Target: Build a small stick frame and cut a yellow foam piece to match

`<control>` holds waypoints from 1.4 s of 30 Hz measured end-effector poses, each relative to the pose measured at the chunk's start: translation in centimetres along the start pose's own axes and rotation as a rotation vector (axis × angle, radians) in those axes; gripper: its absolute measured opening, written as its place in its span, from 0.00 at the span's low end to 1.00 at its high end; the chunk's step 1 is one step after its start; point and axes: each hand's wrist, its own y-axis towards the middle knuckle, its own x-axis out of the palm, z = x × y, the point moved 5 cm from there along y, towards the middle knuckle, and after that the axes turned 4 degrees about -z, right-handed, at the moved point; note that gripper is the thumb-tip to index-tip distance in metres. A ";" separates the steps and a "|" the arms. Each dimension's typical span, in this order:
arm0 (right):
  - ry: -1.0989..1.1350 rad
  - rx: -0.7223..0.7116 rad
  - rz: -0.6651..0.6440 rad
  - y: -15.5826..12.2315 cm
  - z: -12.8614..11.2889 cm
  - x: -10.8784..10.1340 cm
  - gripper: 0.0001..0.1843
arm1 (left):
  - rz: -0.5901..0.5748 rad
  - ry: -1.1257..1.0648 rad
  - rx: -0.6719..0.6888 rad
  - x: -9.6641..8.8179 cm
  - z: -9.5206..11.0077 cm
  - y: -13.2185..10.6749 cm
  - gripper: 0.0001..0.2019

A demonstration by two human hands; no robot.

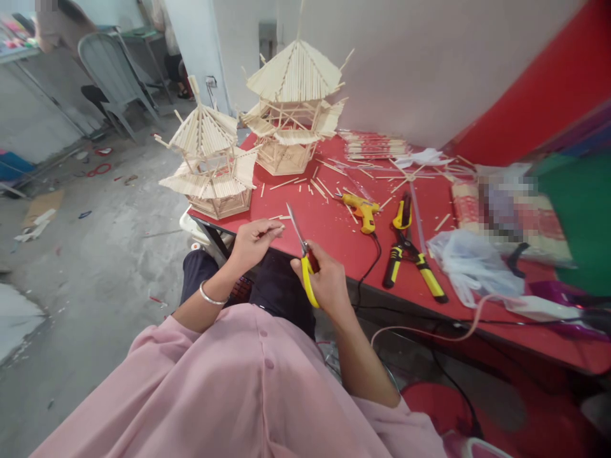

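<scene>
My left hand (252, 243) is closed in a pinch at the table's front edge. A small pale piece (281, 228) shows at its fingertips, too small to name for certain. My right hand (327, 277) grips yellow-handled scissors (308, 273), their blades pointing up and away over the red table (267, 210). The blade tips are apart from my left fingers. Beyond my hands stand two pagoda models of pale wooden sticks, a smaller one (210, 159) on the left and a taller one (296, 95) behind it.
A yellow glue gun (363, 210) and yellow-black cutters (405, 254) lie to the right, among scattered sticks (319, 187). Further right are a clear plastic bag (470, 261) and packs of sticks (375, 145). Cables run along the front edge. Other people are near a chair (112, 70).
</scene>
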 end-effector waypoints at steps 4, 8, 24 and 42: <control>-0.004 0.051 -0.060 -0.1 0.2 -0.1 0.33 | 0.035 -0.008 -0.072 -0.4 -0.8 -0.1 0.08; 0.013 0.089 -0.079 -0.5 0.4 0.2 0.31 | 0.012 -0.177 -0.178 -0.5 -1.0 -0.2 0.11; -0.185 0.046 -0.053 -0.4 -0.8 0.1 0.30 | 0.009 -0.187 -0.161 -0.6 -1.1 -0.2 0.08; -0.241 0.005 0.018 -1.1 -2.1 2.2 0.31 | 0.197 -1.128 -0.841 1.0 -3.2 -1.0 0.11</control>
